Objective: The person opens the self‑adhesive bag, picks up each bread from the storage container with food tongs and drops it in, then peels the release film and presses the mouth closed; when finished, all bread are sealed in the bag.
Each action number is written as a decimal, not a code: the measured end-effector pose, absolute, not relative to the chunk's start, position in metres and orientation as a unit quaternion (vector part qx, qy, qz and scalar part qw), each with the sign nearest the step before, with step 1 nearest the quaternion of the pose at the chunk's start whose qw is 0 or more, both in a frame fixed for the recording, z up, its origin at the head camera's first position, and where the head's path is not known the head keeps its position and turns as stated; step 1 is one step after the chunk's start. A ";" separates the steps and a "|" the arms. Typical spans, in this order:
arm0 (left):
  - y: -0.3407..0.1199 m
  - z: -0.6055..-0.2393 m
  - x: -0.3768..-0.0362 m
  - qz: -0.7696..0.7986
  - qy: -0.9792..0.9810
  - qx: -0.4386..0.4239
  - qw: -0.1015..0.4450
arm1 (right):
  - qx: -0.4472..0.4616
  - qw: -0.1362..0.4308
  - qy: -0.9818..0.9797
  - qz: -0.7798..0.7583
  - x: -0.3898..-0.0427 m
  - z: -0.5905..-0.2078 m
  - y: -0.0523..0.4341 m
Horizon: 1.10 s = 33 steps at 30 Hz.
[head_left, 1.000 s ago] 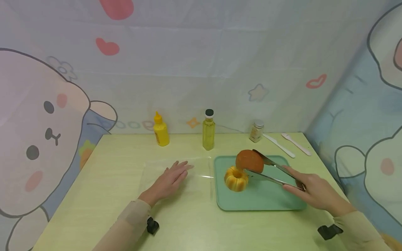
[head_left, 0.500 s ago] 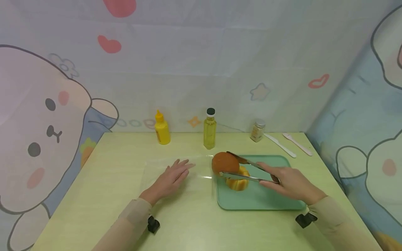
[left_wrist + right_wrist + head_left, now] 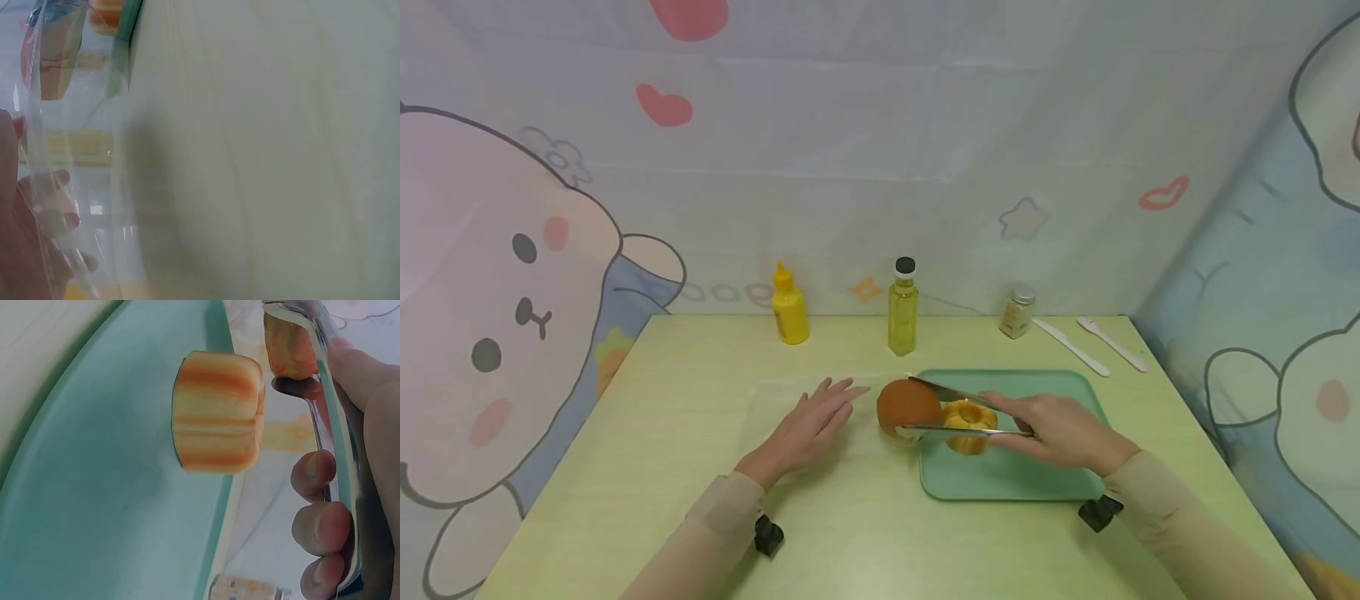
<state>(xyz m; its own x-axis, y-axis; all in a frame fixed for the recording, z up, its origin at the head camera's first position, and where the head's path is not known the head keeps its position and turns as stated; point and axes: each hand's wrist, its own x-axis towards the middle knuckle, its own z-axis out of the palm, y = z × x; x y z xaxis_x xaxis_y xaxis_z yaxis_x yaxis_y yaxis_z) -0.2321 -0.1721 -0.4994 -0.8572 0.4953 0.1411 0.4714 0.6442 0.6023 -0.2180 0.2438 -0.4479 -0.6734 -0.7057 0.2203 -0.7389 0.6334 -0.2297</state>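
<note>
My right hand [image 3: 1060, 433] grips metal tongs [image 3: 947, 392], the fingers curled round their arms in the right wrist view. Between the tongs' tips is a round brown bun [image 3: 908, 407], held just past the left edge of the green tray [image 3: 1030, 479]. A yellow, ring-shaped bread [image 3: 968, 446] sits on the tray, partly under the tongs in the head view. My left hand [image 3: 808, 429] reaches over a clear plastic container [image 3: 767, 404] with its fingers straight. In the left wrist view, those fingers show through the container's transparent wall [image 3: 94, 206].
Along the back of the table stand a yellow squeeze bottle [image 3: 791, 317], an oil bottle [image 3: 902, 321] with a dark cap, and a small seasoning jar [image 3: 1017, 314]. A white plastic knife [image 3: 1070, 346] and a pale fork [image 3: 1112, 345] lie at the back right.
The right hand has carried the bun left in the tongs, from above the tray past the ring-shaped bread to the container's right side. The left hand has stayed in place.
</note>
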 end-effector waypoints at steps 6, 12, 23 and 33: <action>-0.171 -0.500 -0.234 0.319 0.907 0.276 0.003 | 0.403 0.025 -0.903 0.148 -0.222 -0.451 0.239; -0.170 -0.499 -0.232 0.310 0.906 0.290 -0.005 | 0.405 0.005 -0.903 0.142 -0.226 -0.452 0.230; -0.167 -0.494 -0.229 0.286 0.907 0.308 -0.030 | 0.416 -0.015 -0.902 0.112 -0.235 -0.444 0.209; -0.164 -0.494 -0.230 0.259 0.908 0.324 -0.061 | 0.426 -0.014 -0.900 0.093 -0.240 -0.437 0.190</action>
<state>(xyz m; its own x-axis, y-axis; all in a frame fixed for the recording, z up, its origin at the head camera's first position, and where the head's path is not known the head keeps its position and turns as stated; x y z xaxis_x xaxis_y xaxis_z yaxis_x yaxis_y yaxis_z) -0.2296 -0.1639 -0.4942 -0.7821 0.5571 0.2790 0.6205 0.6555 0.4306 -0.2401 0.1901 -0.4374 -0.6364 -0.7695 0.0540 -0.7642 0.6194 -0.1798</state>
